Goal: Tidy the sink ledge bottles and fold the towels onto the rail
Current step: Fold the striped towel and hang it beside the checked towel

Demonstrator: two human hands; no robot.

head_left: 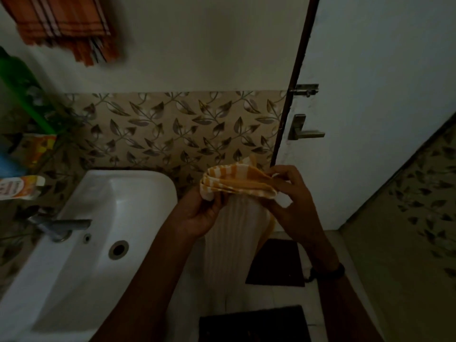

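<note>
A yellow-and-white striped towel (pixel 237 213) hangs in front of me, to the right of the sink, its top edge bunched in folds. My left hand (pixel 199 213) grips the left end of that bunched edge. My right hand (pixel 293 201) pinches the right end. The rest of the towel drops straight down between my forearms. An orange striped towel (pixel 64 23) hangs high on the wall at the upper left. A green bottle (pixel 22 87) stands at the left edge, with an orange-and-white tube (pixel 19 187) and a blue item (pixel 9 166) below it.
The white sink (pixel 138 193) with its metal tap (pixel 59 225) fills the lower left. A white door (pixel 370 107) with a handle (pixel 303 130) and a bolt (pixel 304 90) stands at the right. Dark mats (pixel 276 261) lie on the floor.
</note>
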